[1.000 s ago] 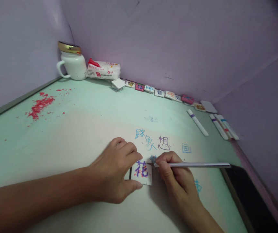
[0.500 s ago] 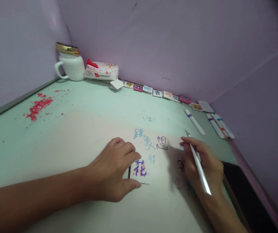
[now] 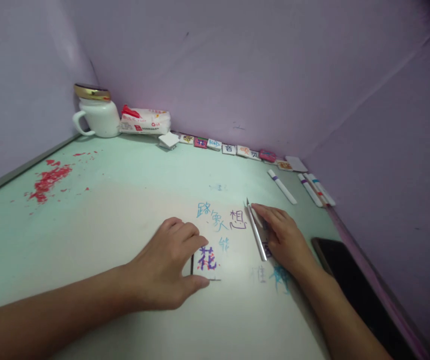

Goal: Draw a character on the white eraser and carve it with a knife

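Observation:
My left hand (image 3: 171,265) rests on the table with thumb and forefinger at opposite edges of a flat white square (image 3: 215,272). A purple character with red specks is drawn on that square, and dark edges show at its left and bottom. A silver craft knife (image 3: 257,232) lies on the tabletop, blade pointing away. Just right of it is my right hand (image 3: 282,235), its fingers stretched toward the blade end, fingertips close beside or touching the handle. Blue and purple handwritten characters (image 3: 220,220) surround the square, some partly covered by my right hand.
Red shavings (image 3: 51,180) are scattered at left. A lidded white mug (image 3: 100,117) and a white-and-red packet (image 3: 145,121) stand at the back. Small character tiles (image 3: 229,149) line the wall. Several markers (image 3: 282,186) lie right, and a black phone-like slab (image 3: 357,290) lies along the right edge.
My right hand has moved left and down from a raised pen grip on the craft knife, which now lies on the table. My left hand stays at the square. The view has shifted slightly.

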Demonstrator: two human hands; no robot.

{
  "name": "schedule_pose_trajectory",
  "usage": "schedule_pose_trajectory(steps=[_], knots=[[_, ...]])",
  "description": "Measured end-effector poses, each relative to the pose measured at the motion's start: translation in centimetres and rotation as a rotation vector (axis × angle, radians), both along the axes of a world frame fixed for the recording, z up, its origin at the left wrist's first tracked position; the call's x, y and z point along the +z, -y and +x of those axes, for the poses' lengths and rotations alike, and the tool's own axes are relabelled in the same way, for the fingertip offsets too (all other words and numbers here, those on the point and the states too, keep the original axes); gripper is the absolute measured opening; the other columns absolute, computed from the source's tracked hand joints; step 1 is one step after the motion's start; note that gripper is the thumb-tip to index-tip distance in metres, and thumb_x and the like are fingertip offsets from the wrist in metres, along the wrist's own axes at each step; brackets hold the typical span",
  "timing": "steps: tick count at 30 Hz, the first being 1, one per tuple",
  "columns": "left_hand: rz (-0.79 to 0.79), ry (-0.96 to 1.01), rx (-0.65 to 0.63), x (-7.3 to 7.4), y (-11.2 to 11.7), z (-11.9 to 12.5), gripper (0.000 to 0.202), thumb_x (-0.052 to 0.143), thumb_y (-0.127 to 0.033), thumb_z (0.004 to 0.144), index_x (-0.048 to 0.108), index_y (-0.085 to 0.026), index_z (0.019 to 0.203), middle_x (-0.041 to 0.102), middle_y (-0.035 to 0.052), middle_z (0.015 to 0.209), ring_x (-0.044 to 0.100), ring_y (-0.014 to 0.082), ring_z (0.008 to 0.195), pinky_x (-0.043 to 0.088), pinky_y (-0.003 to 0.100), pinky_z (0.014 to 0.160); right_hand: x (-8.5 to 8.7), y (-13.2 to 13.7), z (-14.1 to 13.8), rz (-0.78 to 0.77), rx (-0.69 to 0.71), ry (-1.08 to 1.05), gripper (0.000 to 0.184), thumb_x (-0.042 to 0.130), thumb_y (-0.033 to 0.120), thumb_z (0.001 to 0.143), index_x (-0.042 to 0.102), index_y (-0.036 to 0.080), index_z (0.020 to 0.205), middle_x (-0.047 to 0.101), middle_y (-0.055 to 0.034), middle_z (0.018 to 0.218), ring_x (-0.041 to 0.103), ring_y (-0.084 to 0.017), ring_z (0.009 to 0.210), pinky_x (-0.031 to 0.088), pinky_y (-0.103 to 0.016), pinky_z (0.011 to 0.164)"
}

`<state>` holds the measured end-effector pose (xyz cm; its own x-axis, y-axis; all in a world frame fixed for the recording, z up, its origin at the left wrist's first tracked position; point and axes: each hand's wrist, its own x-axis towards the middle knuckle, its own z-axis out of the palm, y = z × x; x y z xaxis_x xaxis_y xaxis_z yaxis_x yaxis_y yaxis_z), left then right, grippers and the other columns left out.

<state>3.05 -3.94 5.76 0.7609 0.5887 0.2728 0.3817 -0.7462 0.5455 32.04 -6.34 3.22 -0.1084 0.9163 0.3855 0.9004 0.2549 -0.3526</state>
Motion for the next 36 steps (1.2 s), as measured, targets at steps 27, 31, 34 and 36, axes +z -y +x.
schedule_pose_trajectory(steps=[27,31,34,36], knots=[[0.014,0.066,0.07,-0.1,0.3,-0.5,0.043,0.062,-0.032,0.08,0.05,-0.019,0.119,0.056,0.0094,0.107,0.051,0.0269,0.097,0.044,0.046,0.086,3.6,-7.3,5.4,-0.326,-0.732,0.235,0.026,0.049,0.026,0.091,0.06,0.008,0.105,0.066,-0.0179,0.099,0.064,-0.025,0.09,0.048,-0.04,0.075],[0.035,0.211,0.259,0.4,0.2,-1.1,0.046,0.046,-0.027,0.092,0.03,-0.022,0.135,0.048,0.0125,0.121,0.051,0.023,0.097,0.048,0.04,0.081,6.6,-3.5,2.1,-0.224,-0.648,0.211,0.031,0.034,0.023,0.091,0.054,0.011,0.112,0.067,-0.0195,0.095,0.065,-0.029,0.083,0.045,-0.037,0.064],[0.194,0.212,0.226,1.4,0.7,-1.2,0.047,0.043,-0.023,0.094,0.027,-0.019,0.138,0.046,0.0155,0.125,0.047,0.0266,0.108,0.046,0.043,0.086,7.9,2.1,-2.1,-0.226,-0.239,0.144,0.02,0.038,0.032,0.091,0.054,0.021,0.095,0.067,-0.0049,0.072,0.063,-0.02,0.06,0.046,-0.029,0.056],[0.325,0.139,0.076,2.1,1.5,-1.0,0.042,0.042,-0.024,0.094,0.034,-0.012,0.133,0.053,0.0173,0.118,0.05,0.0284,0.105,0.044,0.047,0.088,7.7,6.0,-4.5,-0.201,0.09,0.081,0.014,0.042,0.023,0.09,0.052,0.024,0.098,0.068,-0.0014,0.073,0.065,-0.016,0.059,0.046,-0.024,0.052]])
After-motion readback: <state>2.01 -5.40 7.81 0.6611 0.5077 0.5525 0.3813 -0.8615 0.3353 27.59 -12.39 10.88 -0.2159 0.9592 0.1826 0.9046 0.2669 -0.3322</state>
